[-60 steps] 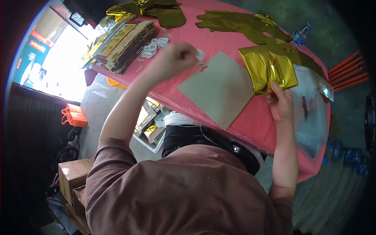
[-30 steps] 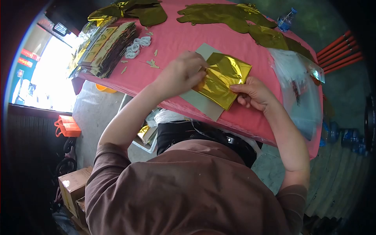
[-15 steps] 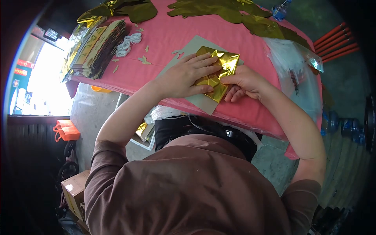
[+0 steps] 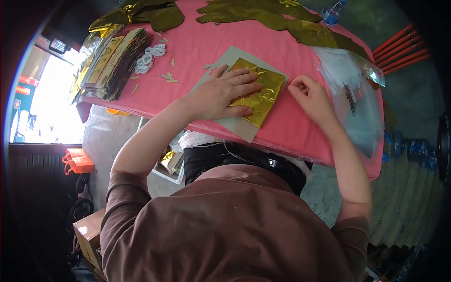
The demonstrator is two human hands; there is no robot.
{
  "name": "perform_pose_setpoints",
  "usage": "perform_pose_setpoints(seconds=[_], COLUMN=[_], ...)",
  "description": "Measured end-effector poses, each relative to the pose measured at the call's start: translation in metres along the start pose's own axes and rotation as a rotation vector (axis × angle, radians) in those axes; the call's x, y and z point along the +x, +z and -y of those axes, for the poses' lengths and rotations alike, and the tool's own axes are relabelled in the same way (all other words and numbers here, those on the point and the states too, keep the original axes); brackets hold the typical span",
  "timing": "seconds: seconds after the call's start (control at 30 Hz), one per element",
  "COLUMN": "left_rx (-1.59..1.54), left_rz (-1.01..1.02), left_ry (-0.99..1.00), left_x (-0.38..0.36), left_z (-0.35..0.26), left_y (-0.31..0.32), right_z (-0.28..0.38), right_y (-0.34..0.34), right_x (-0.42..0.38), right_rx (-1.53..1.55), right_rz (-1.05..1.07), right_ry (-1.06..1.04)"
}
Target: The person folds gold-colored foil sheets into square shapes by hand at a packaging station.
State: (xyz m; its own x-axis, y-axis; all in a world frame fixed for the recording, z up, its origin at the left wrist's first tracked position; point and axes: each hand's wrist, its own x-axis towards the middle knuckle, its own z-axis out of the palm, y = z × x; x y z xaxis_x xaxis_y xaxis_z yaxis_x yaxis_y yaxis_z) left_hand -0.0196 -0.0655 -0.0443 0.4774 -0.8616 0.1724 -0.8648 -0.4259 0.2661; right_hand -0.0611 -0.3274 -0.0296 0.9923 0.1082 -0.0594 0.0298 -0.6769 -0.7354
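My left hand (image 4: 221, 96) lies flat with fingers spread on a shiny gold foil sheet (image 4: 267, 94), pressing its left part. The foil rests on a larger grey-beige card (image 4: 239, 53), which is turned at an angle on the pink-covered table (image 4: 206, 40). Just right of the foil's upper right corner, my right hand (image 4: 310, 98) hovers apart from it. Its fingers are curled in, and nothing shows between them.
At the left stand stacked printed packets (image 4: 110, 63), beside white string coils (image 4: 150, 57) and small foil scraps (image 4: 170, 77). Large gold foil pieces (image 4: 244, 13) lie along the far edge. Clear plastic bags (image 4: 347, 89) cover the right side, and a water bottle (image 4: 332, 13) stands at the far right.
My right hand has let go of the gold foil's right edge and moved up and right. The foil now lies flatter on the card; my left hand stays on it.
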Motion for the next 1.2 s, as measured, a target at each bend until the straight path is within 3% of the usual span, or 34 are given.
perform_pose_setpoints(seconds=[0.03, 0.07, 0.13, 0.43, 1.07, 1.17, 1.2], left_rx=[-0.006, -0.006, 0.011, 0.005, 0.014, 0.026, 0.019], left_rz=[-0.001, -0.001, 0.0, -0.016, -0.012, -0.04, -0.05], left_ry=[0.007, 0.008, 0.011, -0.002, 0.04, 0.04, 0.034], left_x=[0.0, 0.0, 0.0, 0.0, 0.001, 0.001, 0.001], left_z=[0.001, 0.001, 0.002, 0.001, 0.003, 0.002, 0.001], left_y=[0.0, 0.001, 0.001, 0.001, 0.0, 0.003, 0.004], right_z=[0.0, -0.001, 0.001, 0.015, 0.008, -0.003, -0.005], right_y=[0.005, 0.01, 0.019, 0.036, 0.031, 0.021, 0.015], right_x=[-0.005, -0.008, -0.015, -0.023, -0.027, -0.027, -0.025], right_rx=[-0.066, -0.065, -0.263, -0.547, -0.602, -0.486, -0.272], right_rz=[-0.12, -0.121, -0.223, -0.006, 0.041, -0.015, -0.041], right_ry=[-0.15, -0.149, -0.459, -0.298, -0.234, -0.266, -0.217])
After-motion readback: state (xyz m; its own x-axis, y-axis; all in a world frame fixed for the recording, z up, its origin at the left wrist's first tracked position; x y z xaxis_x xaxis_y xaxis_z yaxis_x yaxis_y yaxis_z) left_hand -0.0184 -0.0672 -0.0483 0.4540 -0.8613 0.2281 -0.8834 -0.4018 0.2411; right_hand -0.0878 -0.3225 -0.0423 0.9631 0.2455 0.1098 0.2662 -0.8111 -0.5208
